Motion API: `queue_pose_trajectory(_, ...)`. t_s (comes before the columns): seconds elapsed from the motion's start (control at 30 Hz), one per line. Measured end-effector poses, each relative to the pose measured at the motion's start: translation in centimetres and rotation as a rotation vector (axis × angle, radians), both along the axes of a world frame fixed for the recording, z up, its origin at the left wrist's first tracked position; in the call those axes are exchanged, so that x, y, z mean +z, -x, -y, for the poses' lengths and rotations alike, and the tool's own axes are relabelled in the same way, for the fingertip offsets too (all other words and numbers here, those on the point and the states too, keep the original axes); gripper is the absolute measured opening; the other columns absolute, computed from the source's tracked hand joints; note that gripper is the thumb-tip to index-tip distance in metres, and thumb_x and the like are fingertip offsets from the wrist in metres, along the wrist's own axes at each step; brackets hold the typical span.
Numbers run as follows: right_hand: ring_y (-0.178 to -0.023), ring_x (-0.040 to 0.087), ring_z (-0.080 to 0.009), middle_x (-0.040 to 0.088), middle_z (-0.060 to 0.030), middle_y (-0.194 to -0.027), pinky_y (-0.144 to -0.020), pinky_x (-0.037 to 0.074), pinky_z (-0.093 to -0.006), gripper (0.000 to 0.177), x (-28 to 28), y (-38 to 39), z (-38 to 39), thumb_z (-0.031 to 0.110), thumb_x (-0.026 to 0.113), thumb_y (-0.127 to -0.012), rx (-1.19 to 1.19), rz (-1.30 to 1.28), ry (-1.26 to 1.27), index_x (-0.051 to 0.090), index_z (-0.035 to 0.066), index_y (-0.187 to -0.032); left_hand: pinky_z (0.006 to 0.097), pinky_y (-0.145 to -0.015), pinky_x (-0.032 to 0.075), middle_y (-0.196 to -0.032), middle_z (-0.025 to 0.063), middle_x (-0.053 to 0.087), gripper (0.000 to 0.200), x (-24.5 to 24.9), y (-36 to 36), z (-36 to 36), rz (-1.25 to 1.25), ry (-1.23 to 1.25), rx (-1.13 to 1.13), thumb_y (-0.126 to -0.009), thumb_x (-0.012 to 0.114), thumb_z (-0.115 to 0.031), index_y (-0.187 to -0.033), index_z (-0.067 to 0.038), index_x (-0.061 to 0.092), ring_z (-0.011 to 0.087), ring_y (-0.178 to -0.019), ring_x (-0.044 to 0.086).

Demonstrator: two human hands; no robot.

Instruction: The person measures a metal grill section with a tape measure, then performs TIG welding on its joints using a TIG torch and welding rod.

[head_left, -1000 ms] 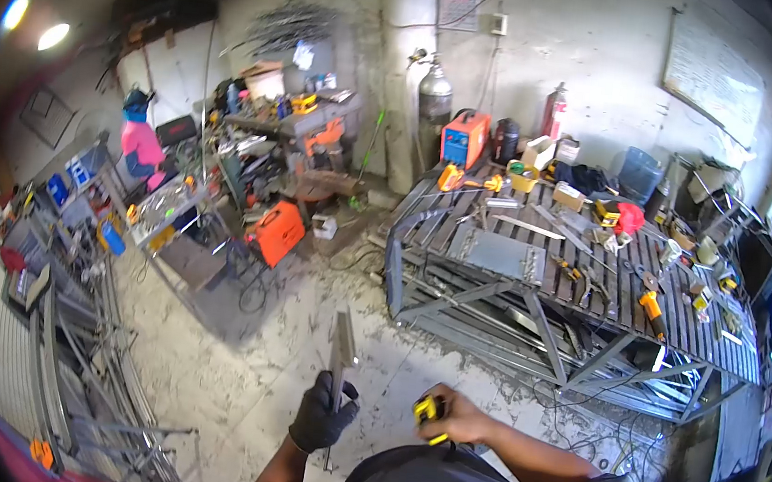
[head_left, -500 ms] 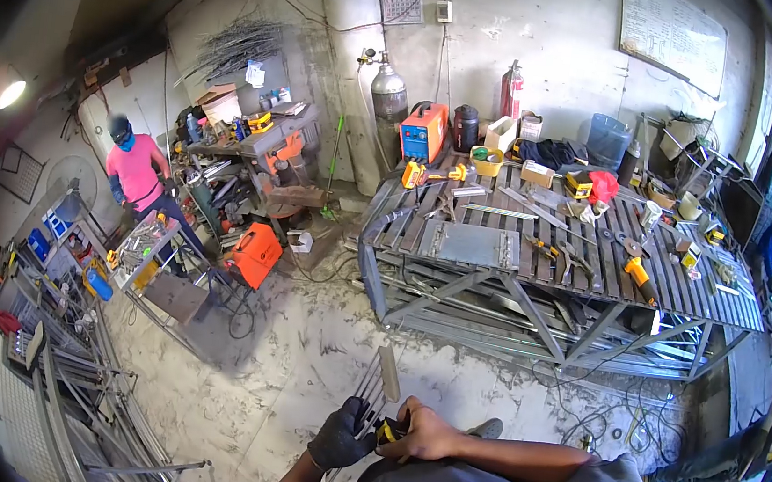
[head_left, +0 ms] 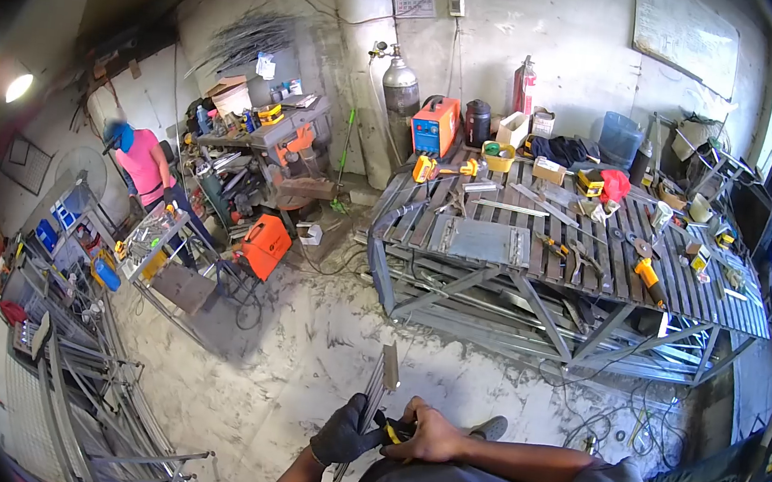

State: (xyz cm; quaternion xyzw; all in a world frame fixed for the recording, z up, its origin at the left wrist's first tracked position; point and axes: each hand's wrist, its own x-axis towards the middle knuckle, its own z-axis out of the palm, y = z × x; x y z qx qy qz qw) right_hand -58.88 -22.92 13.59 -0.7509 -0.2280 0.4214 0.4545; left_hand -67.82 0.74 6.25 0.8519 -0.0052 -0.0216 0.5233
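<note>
My left hand point(head_left: 343, 434), in a dark glove, is closed round a bundle of thin metal bars point(head_left: 374, 386). The bars slant up past my knuckles, and a wider flat end piece point(head_left: 390, 368) shows at their top. Bare, my right hand point(head_left: 430, 434) is curled against the left one, gripping a small black-and-yellow tool point(head_left: 395, 432). Fingers cover most of that tool, so I cannot tell its kind. Both hands are low in the head view, in front of my lap.
A slatted metal workbench point(head_left: 536, 247) carries pliers, an angle grinder point(head_left: 650, 278) and an orange welding machine point(head_left: 435, 126). Metal frames point(head_left: 96, 399) lean at left. A person in pink point(head_left: 143, 164) stands by a small cart point(head_left: 155, 240). Cables point(head_left: 640, 418) lie on the floor at right.
The view has shifted slightly. My hands stay together, with the bars and the tool held as before. The person in pink has turned and lowered their head.
</note>
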Motion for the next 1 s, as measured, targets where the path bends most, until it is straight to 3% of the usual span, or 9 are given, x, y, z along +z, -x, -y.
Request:
queue_pose_trajectory(0.23,-0.094,0.076,-0.0334,0.075,-0.0227,-0.105,-0.089,0.059,-0.0434,0.081,-4.3,0.1,-0.5,0.043,0.093,-0.08,0.007,0.151,0.008,0.056,-0.004,-0.134,0.034,-0.079,0.055,-0.101,0.0036,0.065,0.042,-1.4,0.1,-1.5,-0.031,0.157,-0.028,-0.086,0.088,-0.008,-0.117,-0.009,0.059,0.0143,-0.091,0.064)
queue_pose_trajectory(0.4,-0.098,0.077,-0.0271,0.078,-0.0174,-0.114,-0.089,0.061,-0.0379,0.077,-6.8,-4.7,2.8,0.034,0.077,-0.093,0.312,0.22,0.085,0.048,0.016,-0.162,0.0319,-0.085,0.056,-0.105,-0.0013,0.063,0.051,-1.9,0.6,-7.0,-0.008,0.592,0.156,-0.083,0.081,0.002,-0.128,-0.009,0.06,0.0135,-0.097,0.063)
queue_pose_trajectory(0.47,-0.097,0.072,-0.0228,0.074,-0.0131,-0.118,-0.08,0.062,-0.0375,0.07,-9.1,-6.5,5.9,0.034,0.071,-0.095,0.311,-0.025,0.194,0.051,0.014,-0.159,0.0332,-0.084,0.057,-0.104,-0.0011,0.061,0.053,-0.5,0.9,-9.8,0.05,0.811,0.249,-0.083,0.08,0.002,-0.13,-0.009,0.06,0.0149,-0.096,0.063)
queue_pose_trajectory(0.5,-0.084,0.069,-0.0199,0.071,-0.0091,-0.1,-0.077,0.059,-0.0382,0.061,-9.6,-6.7,7.7,0.036,0.071,-0.094,0.259,-0.093,0.175,0.06,0.012,-0.149,0.0338,-0.082,0.057,-0.102,-0.0013,0.06,0.056,0.1,0.9,-11.7,0.096,0.886,0.227,-0.081,0.081,0.002,-0.131,-0.01,0.059,0.0157,-0.095,0.062)
queue_pose_trajectory(0.6,-0.087,0.071,-0.0179,0.076,-0.0089,-0.101,-0.078,0.059,-0.0357,0.045,-13.6,-5.9,12.8,0.047,0.07,-0.105,0.357,-0.043,0.274,0.075,0.011,-0.132,0.037,-0.085,0.057,-0.104,-0.0003,0.061,0.065,5.0,1.5,-13.3,0.283,1.004,0.261,-0.079,0.085,-0.001,-0.137,-0.011,0.058,0.0174,-0.097,0.063)
queue_pose_trajectory(0.63,-0.084,0.072,-0.017,0.077,-0.0081,-0.104,-0.078,0.059,-0.0337,0.037,-21.1,-5.0,15.5,0.043,0.069,-0.108,0.182,0.032,0.194,0.079,0.014,-0.128,0.0387,-0.089,0.058,-0.109,0.0013,0.064,0.069,6.0,1.7,-13.9,0.344,1.051,0.248,-0.079,0.086,-0.001,-0.141,-0.01,0.057,0.0188,-0.101,0.065)
queue_pose_trajectory(0.73,-0.074,0.065,-0.0123,0.073,-0.0034,-0.087,-0.068,0.054,-0.0312,0.023,-14.3,-2.9,15.2,0.029,0.071,-0.109,-0.03,-0.061,0.145,0.082,0.009,-0.117,0.0484,-0.106,0.058,-0.131,0.0114,0.069,0.07,5.8,1.8,-16.0,0.44,0.745,0.469,-0.096,0.078,-0.009,-0.159,-0.007,0.047,0.0279,-0.127,0.067)
queue_pose_trajectory(0.83,-0.065,0.058,-0.0089,0.065,0.0012,-0.072,-0.06,0.048,-0.0307,0.021,-14.0,-2.8,14.4,0.021,0.07,-0.11,-0.215,-0.066,0.043,0.081,0.004,-0.106,0.0554,-0.109,0.059,-0.135,0.0144,0.068,0.056,11.9,0.0,-12.2,0.639,0.996,0.43,-0.113,0.064,-0.022,-0.162,-0.004,0.043,0.0325,-0.123,0.071)
queue_pose_trajectory(1.0,-0.06,0.05,-0.0061,0.06,0.0036,-0.07,-0.054,0.039,-0.0298,0.029,-10.0,-3.0,10.6,0.022,0.067,-0.113,-0.434,0.119,-0.139,0.079,-0.001,-0.1,0.057,-0.099,0.066,-0.129,0.0181,0.072,0.052,11.4,-3.1,-9.7,0.817,0.832,0.688,-0.111,0.069,-0.035,-0.144,0.003,0.057,0.0315,-0.109,0.076)
